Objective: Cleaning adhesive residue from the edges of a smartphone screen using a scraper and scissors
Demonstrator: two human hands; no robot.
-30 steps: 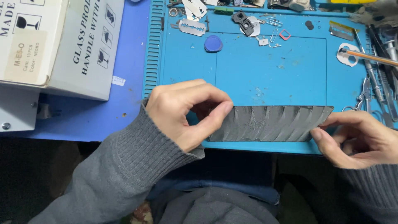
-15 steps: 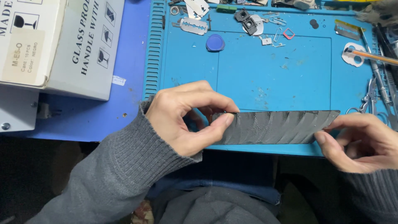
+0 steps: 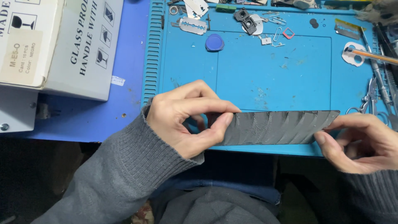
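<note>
Head view shows a long grey wrinkled strip (image 3: 277,127) stretched between two hands, low over the near edge of a blue mat (image 3: 273,70). Left hand (image 3: 186,118) pinches the strip's left end with thumb and fingers. Right hand (image 3: 360,143) pinches its right end. Small parts and a blue round cap (image 3: 214,42) lie farther back on the mat.
</note>
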